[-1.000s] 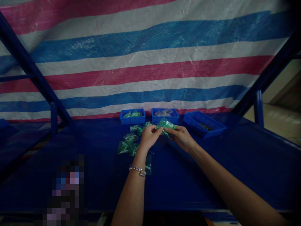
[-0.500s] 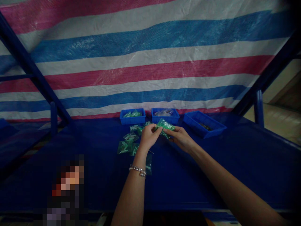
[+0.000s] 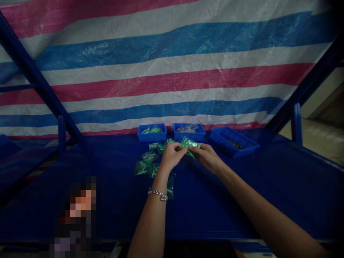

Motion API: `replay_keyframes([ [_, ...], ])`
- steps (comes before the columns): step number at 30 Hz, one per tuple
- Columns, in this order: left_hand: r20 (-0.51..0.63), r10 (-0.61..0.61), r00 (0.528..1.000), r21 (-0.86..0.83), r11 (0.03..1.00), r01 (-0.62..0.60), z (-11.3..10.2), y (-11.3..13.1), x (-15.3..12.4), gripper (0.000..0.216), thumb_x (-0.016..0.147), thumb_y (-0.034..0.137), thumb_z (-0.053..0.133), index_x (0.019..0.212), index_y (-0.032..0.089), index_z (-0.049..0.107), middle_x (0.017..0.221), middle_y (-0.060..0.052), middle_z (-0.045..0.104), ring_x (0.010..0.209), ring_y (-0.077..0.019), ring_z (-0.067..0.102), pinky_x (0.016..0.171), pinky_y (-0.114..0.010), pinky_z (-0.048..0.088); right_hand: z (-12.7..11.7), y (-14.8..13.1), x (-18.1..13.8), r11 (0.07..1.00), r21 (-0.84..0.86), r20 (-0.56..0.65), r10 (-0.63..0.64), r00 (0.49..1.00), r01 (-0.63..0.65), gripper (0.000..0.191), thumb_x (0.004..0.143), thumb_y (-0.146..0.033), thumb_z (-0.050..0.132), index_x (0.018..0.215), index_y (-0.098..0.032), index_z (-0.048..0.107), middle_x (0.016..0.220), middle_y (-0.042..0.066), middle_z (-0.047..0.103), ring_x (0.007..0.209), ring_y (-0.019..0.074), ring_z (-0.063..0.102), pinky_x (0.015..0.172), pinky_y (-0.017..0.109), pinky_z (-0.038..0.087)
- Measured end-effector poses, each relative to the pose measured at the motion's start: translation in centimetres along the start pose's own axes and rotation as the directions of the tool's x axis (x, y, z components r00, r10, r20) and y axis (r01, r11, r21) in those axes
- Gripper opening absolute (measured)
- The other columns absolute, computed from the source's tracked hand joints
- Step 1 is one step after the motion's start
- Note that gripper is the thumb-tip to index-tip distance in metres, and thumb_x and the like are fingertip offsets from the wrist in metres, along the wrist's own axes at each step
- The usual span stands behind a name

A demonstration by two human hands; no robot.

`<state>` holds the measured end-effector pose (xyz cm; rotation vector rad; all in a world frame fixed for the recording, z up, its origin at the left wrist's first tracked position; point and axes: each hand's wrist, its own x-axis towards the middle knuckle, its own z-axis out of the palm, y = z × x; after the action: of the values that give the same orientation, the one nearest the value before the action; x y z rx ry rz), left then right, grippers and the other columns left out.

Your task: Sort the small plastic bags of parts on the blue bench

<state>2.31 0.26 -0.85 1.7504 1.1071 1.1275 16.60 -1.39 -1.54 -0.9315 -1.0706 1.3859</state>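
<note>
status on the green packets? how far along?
Possibly done: several loose packets lie spread on the table, and more sit in the left bin. In hand: the left hand and right hand pinch one green packet between them. Left: unclear. The middle bin holds clear-looking bags and the right bin a dark item, so what remains cannot be counted.

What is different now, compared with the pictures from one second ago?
Very little. The left hand and the right hand still pinch the small green plastic packet between them; its right end has drawn in slightly toward the right hand. The loose green packets on the blue table and the three blue plastic bins have not moved.
</note>
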Motion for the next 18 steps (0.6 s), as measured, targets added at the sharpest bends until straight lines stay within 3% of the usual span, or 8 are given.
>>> replay_keyframes([
  [18, 0.098, -0.039, 0.994, -0.099, 0.994, 0.049, -0.16, 0.77, -0.23, 0.023, 0.071, 0.033, 0.056, 0.07, 0.01, 0.06, 0.057, 0.0, 0.051, 0.053, -0.009, 0.045, 0.05, -0.021, 0.033, 0.23, -0.3, -0.14, 0.998, -0.031, -0.028, -0.055, 0.998, 0.054, 0.025, 0.054, -0.037, 0.074, 0.056, -0.017, 0.06, 0.054, -0.001, 0.055, 0.051, 0.0098, 0.044, 0.048, 0.025, 0.029],
])
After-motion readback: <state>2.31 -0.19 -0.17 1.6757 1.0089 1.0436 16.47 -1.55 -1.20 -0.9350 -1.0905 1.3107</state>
